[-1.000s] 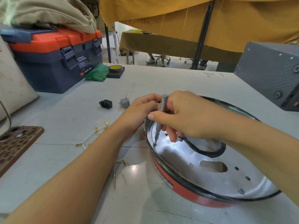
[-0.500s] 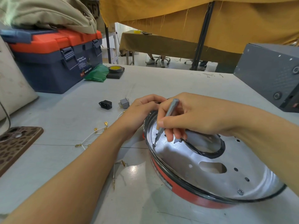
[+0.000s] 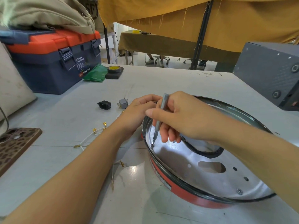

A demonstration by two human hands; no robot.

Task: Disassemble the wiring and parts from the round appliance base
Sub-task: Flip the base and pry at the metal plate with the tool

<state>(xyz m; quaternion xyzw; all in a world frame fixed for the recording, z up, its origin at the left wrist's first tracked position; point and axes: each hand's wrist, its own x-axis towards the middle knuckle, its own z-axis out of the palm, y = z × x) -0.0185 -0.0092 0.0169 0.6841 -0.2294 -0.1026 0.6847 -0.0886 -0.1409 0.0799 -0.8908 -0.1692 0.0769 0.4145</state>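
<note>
The round appliance base (image 3: 202, 178), a shiny metal pan with a red outer band, lies tilted on the table at the right. My right hand (image 3: 179, 117) pinches a slim grey screwdriver (image 3: 160, 117), whose tip stands on a screw (image 3: 152, 143) just inside the left rim. My left hand (image 3: 139, 113) grips the base's left rim with curled fingers. A black ring (image 3: 208, 152) lines the big hole in the pan's middle. Another screw (image 3: 239, 191) sits near the front rim.
Loose white wires with brass terminals (image 3: 95, 135) lie left of the base, beside a black power socket (image 3: 104, 105) and a grey switch part (image 3: 123, 103). A blue and orange toolbox (image 3: 53, 62) stands at the back left, a grey box (image 3: 271, 73) at the right.
The screwdriver has swung from a slant to nearly upright, its tip staying at the screw near the left rim. My left hand has kept its grip on the rim.
</note>
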